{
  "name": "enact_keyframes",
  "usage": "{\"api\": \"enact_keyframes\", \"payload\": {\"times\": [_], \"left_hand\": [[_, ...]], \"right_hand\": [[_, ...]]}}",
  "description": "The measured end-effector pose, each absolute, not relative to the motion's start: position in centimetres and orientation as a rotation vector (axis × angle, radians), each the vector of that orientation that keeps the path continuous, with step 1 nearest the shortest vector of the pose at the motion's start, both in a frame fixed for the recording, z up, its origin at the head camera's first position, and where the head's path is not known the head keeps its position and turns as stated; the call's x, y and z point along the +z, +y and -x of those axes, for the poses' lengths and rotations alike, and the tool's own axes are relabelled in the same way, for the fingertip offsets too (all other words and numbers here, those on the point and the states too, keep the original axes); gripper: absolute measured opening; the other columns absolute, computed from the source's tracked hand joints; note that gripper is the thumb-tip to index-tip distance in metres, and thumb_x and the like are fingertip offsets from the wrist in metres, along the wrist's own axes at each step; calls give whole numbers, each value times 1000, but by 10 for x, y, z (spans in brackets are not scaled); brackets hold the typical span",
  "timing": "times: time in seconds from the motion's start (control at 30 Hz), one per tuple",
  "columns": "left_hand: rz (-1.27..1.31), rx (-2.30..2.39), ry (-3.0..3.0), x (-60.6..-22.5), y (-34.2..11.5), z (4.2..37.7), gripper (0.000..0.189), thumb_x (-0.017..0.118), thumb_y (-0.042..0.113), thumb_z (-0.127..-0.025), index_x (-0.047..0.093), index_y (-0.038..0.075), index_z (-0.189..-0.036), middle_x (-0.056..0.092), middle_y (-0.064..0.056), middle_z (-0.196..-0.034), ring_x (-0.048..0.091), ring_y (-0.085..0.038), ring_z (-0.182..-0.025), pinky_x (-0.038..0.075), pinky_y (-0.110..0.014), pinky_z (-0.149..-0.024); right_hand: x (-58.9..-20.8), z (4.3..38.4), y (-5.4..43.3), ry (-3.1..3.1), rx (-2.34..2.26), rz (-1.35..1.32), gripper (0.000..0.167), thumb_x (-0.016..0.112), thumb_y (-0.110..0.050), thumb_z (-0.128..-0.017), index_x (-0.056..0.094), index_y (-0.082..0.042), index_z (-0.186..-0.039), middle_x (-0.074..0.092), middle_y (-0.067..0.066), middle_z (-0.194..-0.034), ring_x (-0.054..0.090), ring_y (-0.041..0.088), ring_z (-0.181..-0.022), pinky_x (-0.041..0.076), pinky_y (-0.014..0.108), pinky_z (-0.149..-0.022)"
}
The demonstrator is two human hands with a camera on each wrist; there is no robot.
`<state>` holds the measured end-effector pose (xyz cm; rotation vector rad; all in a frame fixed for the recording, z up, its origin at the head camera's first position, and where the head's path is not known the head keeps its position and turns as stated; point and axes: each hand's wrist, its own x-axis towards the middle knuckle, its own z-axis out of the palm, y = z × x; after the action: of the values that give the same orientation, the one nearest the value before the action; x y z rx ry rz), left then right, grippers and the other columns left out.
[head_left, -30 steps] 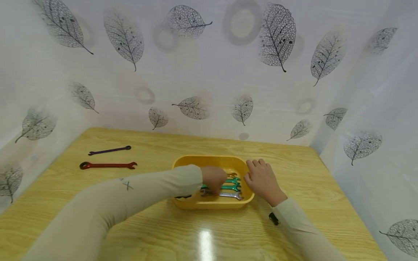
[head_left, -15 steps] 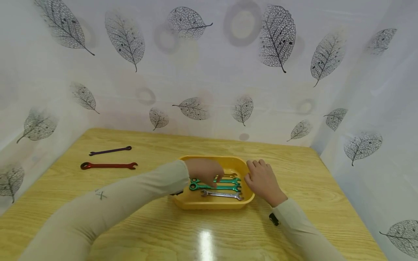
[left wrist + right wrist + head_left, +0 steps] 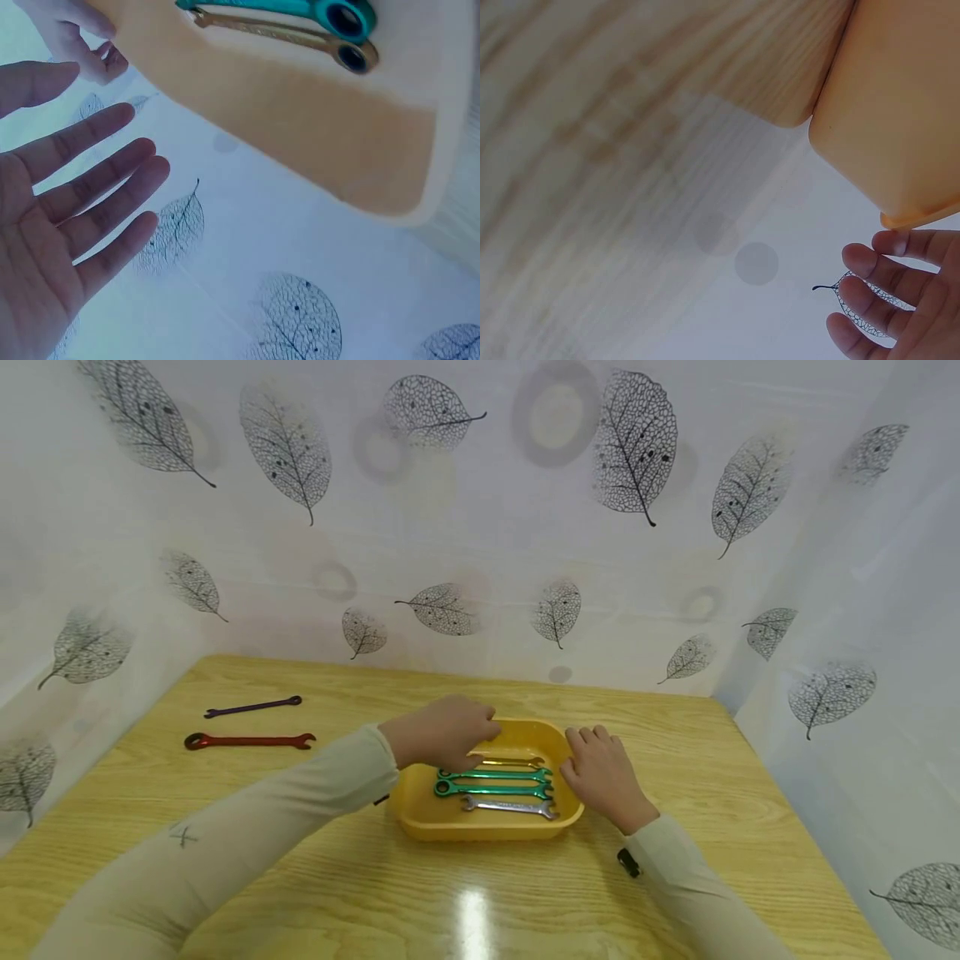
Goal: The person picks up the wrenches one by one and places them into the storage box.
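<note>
A yellow plastic tub (image 3: 480,833) stands on the table with several wrenches lying side by side in it. A silver open-ended wrench (image 3: 510,808) is nearest the front, then two green ratchet wrenches (image 3: 498,791), then a gold wrench (image 3: 517,763) partly hidden by my left hand. That left hand (image 3: 444,732) hovers over the tub's back left part. In the left wrist view its fingers (image 3: 105,210) are spread and hold nothing. My right hand (image 3: 606,777) holds the tub's right rim, its thumb over the rim and its fingers outside.
On the table's left side lie a purple wrench (image 3: 252,707) and, in front of it, a larger red wrench (image 3: 250,741). A white curtain (image 3: 480,527) with leaf prints rises behind the table and along both sides.
My left hand has risen out of the tub and moved back and left, uncovering the green and silver wrenches. The right hand has stayed at the rim.
</note>
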<state>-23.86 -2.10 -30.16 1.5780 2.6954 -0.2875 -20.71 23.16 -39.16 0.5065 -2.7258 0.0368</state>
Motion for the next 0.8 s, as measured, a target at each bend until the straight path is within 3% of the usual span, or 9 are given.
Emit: {"api": "enact_keyframes", "payload": {"times": [0.27,0.8], "left_hand": [[-1629,-422,2813,-294,-39,239,31,62,33,-86,63,10,-106,61,-4,-93,58,-20,-85,48,-37,-85],[-1605,-322,3083,-283,-119,252,30,69,31,-80,64,7,-98,62,-7,-92,59,-27,-91,46,-45,-92]], "right_hand": [[-392,207,231,-2741,37,-498,7,55,-12,-83,50,-7,-84,44,4,-69,36,22,-65,28,31,-59],[-391,207,231,-2737,49,-505,6,53,-10,-83,48,-7,-82,41,4,-67,33,21,-63,24,30,-58]]}}
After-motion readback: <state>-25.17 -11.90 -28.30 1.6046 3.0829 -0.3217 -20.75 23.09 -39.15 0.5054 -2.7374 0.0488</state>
